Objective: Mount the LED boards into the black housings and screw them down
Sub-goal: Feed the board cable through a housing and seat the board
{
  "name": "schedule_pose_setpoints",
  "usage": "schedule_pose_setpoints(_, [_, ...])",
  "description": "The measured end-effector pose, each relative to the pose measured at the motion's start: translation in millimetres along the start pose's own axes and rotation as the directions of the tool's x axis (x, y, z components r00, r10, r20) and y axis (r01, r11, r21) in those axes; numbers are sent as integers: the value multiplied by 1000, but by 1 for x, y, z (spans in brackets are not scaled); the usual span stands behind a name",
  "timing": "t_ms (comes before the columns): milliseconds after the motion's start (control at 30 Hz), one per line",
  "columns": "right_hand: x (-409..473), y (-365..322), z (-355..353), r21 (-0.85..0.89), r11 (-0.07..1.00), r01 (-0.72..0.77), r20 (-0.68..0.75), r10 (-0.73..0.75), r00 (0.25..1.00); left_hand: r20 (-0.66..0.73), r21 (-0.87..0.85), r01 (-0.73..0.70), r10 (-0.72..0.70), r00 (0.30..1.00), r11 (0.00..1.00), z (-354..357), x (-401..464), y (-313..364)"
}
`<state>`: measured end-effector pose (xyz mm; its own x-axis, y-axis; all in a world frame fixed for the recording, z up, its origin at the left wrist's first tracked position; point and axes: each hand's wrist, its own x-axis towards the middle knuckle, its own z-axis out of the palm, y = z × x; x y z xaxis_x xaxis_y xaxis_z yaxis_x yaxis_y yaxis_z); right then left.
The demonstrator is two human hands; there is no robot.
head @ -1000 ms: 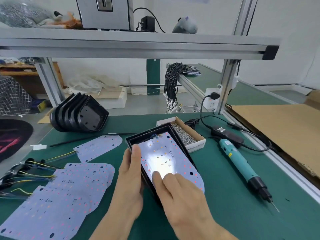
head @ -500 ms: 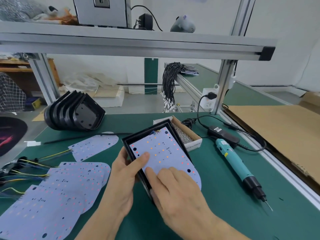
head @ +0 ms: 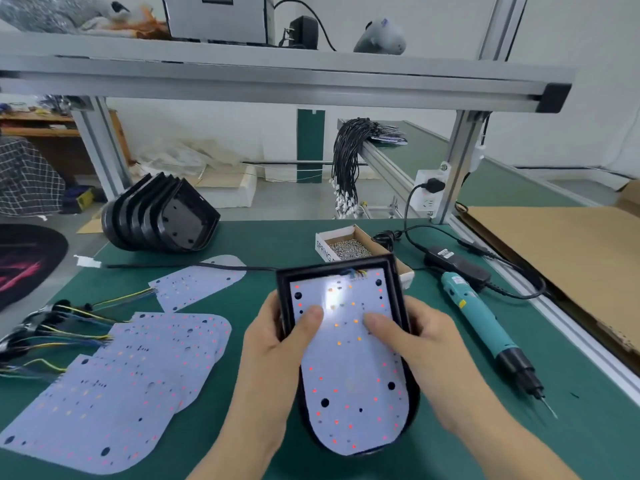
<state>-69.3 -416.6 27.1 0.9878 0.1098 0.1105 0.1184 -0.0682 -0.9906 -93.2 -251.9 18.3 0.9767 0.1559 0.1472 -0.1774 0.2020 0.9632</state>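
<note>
Here, LED board (head: 349, 375) lengthwise in housing (head: 394, 278), rounded end nearest.

— What can't you make out around the black housing (head: 393, 271)?

— Its side walls sit behind the left hand (head: 273, 344) and right hand (head: 415, 341); the fingers beneath are hidden. A glare patch (upper middle) washes out part of the LED board (head: 349, 386).

— And left of the housing?

— The spare boards (head: 114, 403) and wire bundle (head: 41, 327) run off the frame edge.
</note>
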Motion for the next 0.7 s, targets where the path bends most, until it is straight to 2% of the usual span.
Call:
schedule_pose_setpoints(100, [-4, 2, 11, 147, 989, -17, -49, 24, 998, -27, -59, 56, -58, 998, 997, -2, 0, 2])
schedule_pose_setpoints(200, [-6, 5, 19, 193, 979, -72, -54, 84, 995, -92, -86, 106, -114, 989, 991, -4, -1, 3])
schedule_pose_setpoints(367, [-1, 6, 17, 201, 959, -198, 90, 183, 979, -132, 64, 42, -34, 991, 997, -6, -3, 6])
schedule_pose_setpoints(467, [-5, 7, 21, 273, 943, -192, 127, 162, 979, -133, 171, 16, 7, 991, 985, -4, -5, 6])
schedule_pose_setpoints(500, [-5, 7, 21, 291, 940, -176, 103, 152, 983, -89, 158, 25, -11, 996, 987, -5, -6, 5])
schedule_pose_setpoints(567, [-2, 8, 20, 337, 927, -167, 32, 166, 986, 102, 66, 83, -89, 991, 994, -10, -8, 1])
schedule_pose_setpoints(633, [6, 9, 16, 328, 926, -188, -46, 215, 976, 285, 31, 141, -144, 948, 990, -15, -14, -4])
schedule_pose_setpoints(700, [13, 7, 14, 279, 937, -209, -79, 239, 968, 320, 61, 147, -159, 934, 987, -19, -19, -12])
